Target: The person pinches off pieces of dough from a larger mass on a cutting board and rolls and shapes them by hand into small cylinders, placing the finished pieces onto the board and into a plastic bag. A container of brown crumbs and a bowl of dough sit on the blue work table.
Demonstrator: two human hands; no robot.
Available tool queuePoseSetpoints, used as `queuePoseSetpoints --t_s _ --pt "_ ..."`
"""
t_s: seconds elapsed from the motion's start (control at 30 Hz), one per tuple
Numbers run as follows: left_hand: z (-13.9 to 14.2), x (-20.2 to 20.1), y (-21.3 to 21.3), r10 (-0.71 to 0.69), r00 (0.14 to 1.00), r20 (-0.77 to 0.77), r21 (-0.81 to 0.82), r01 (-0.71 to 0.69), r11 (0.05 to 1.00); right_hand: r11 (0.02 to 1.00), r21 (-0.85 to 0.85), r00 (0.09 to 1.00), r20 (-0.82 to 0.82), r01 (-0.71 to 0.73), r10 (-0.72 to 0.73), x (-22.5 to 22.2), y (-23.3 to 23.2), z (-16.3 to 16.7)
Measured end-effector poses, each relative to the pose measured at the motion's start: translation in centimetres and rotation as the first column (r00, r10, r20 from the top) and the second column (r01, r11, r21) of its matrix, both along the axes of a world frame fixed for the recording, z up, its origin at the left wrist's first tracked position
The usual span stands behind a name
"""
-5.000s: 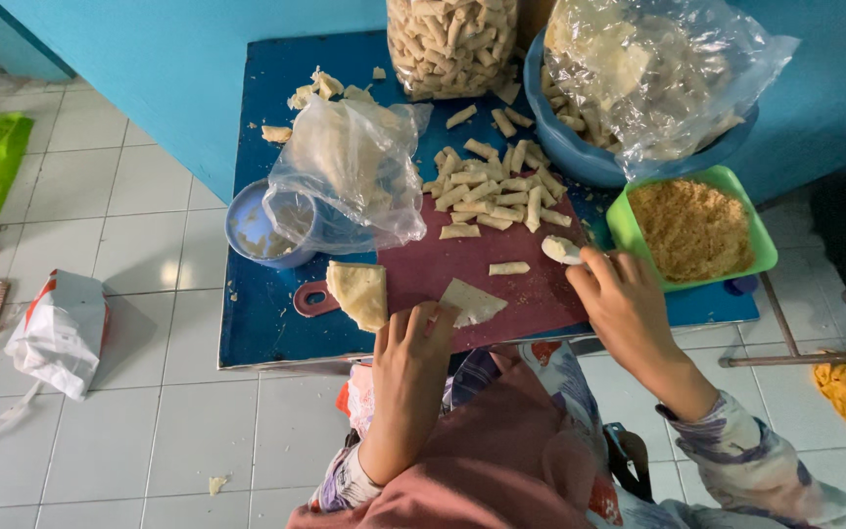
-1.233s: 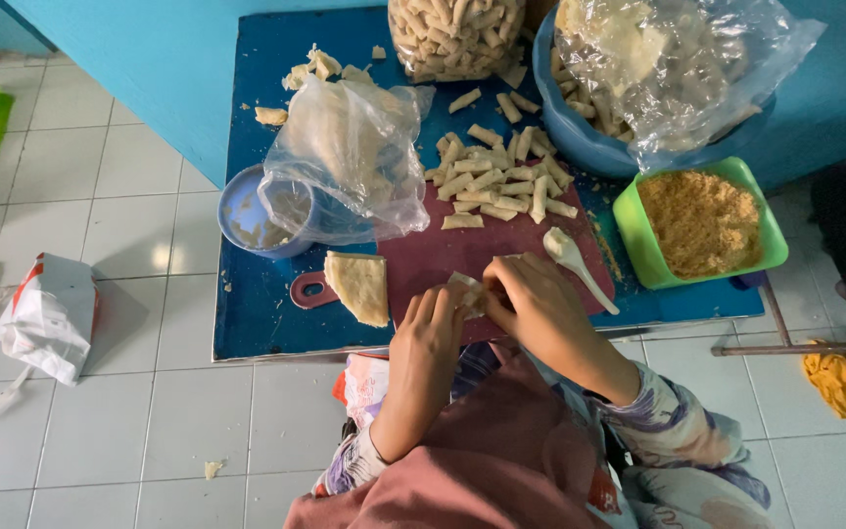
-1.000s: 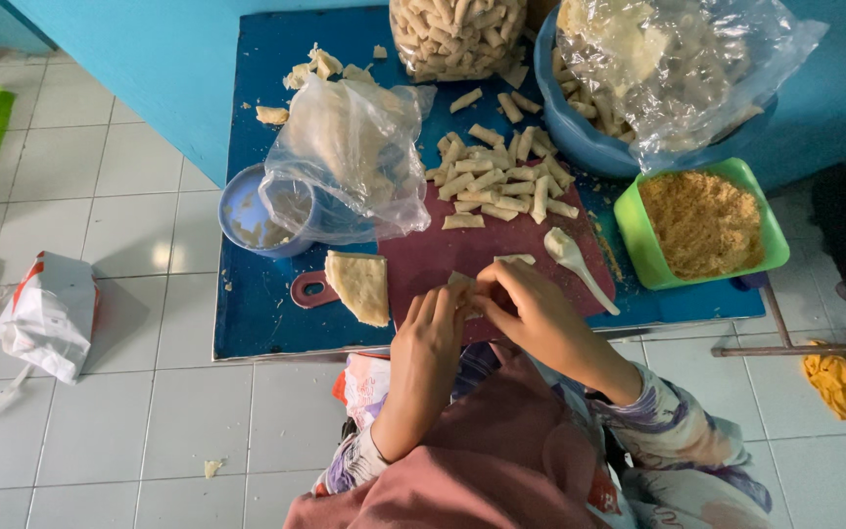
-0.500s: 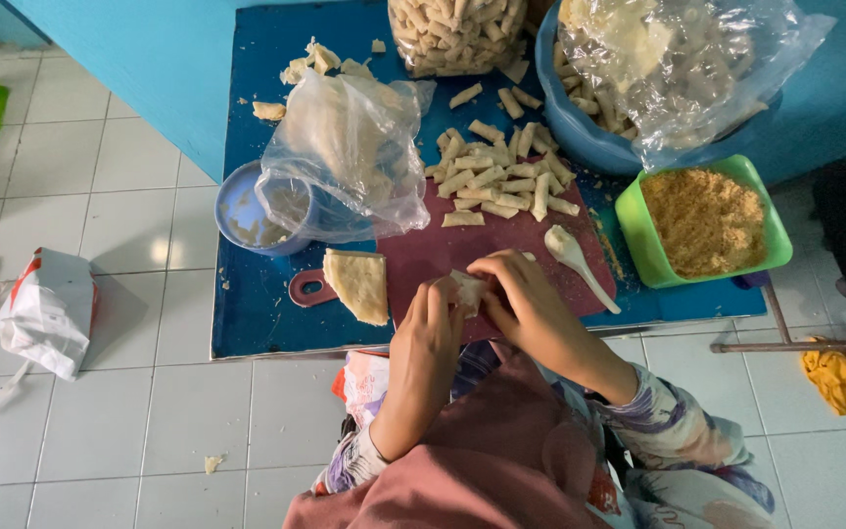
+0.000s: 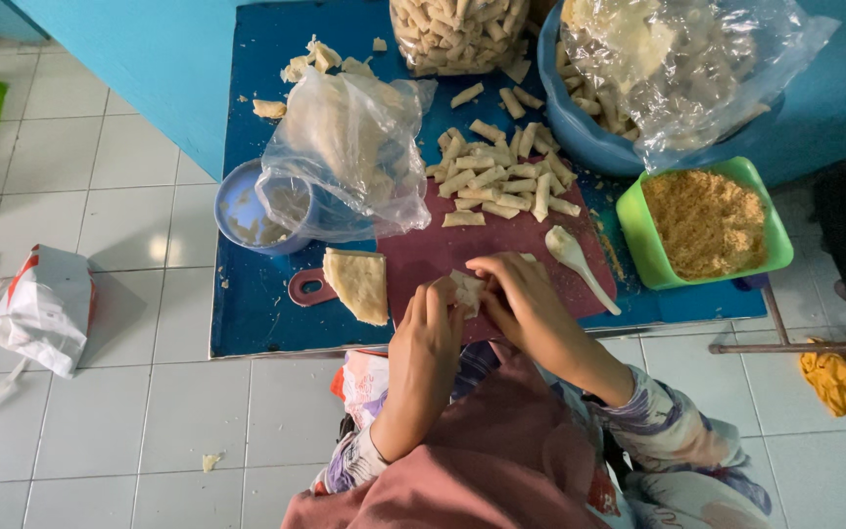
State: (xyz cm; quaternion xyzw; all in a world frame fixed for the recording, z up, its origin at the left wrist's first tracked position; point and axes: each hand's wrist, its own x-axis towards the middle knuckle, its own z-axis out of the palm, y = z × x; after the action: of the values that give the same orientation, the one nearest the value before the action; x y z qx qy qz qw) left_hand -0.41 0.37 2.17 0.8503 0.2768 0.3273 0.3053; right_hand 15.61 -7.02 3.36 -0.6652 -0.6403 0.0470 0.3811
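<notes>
While both hands meet at the near edge of the dark red cutting board (image 5: 501, 245), the left hand (image 5: 430, 323) and the right hand (image 5: 516, 294) are curled shut around one small pale wrapper piece (image 5: 465, 289), pinching it between the fingers. Just left of them, a flat stack of wrappers (image 5: 356, 284) lies on the board's handle end. Just right of them, a white spoon (image 5: 575, 260) rests on the board. Farther back on the board is a pile of small rolled sticks (image 5: 501, 176). To the right, a green tub (image 5: 766, 220) is full of brown crumbs (image 5: 702, 220). To the left, a small blue bowl (image 5: 237, 196) holds a cloudy liquid, and a clear bag (image 5: 350, 147) with more wrappers leans over it. At the far end of the blue worktop (image 5: 257, 313), a big blue basin (image 5: 580, 127) holds a crinkly plastic bag (image 5: 678, 59) of pale food. Beside it stands a clear jar (image 5: 457, 34) packed with rolled sticks.
</notes>
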Motion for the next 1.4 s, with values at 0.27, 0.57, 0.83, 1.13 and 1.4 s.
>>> queuePoseSetpoints --t_s 0.27,0.57,0.83,1.13,1.4 --pt "-0.32 0.15 0.02 0.005 1.0 -0.012 0.028 -0.005 1.0 1.0 0.013 0.999 -0.035 -0.002 0.002 -0.06 0.09 -0.05" --pt "0.18 0.18 -0.15 0.032 0.999 -0.003 0.008 -0.032 0.999 1.0 0.006 1.0 -0.03 0.008 -0.008 -0.14 -0.15 0.13" --pt "0.09 0.07 -0.1 0.014 1.0 -0.015 0.013 -0.014 1.0 1.0 0.028 0.995 -0.093 -0.014 0.017 0.06 -0.28 -0.04" --pt "-0.34 0.18 -0.01 0.02 1.0 -0.021 -0.001 -0.02 1.0 0.997 -0.037 0.995 -0.073 -0.068 0.065 -0.01 -0.4 -0.27" --pt "0.04 -0.04 0.0 0.013 1.0 0.006 -0.003 -0.013 1.0 0.998 -0.013 0.995 -0.088 -0.057 0.056 -0.22 0.04 -0.07"
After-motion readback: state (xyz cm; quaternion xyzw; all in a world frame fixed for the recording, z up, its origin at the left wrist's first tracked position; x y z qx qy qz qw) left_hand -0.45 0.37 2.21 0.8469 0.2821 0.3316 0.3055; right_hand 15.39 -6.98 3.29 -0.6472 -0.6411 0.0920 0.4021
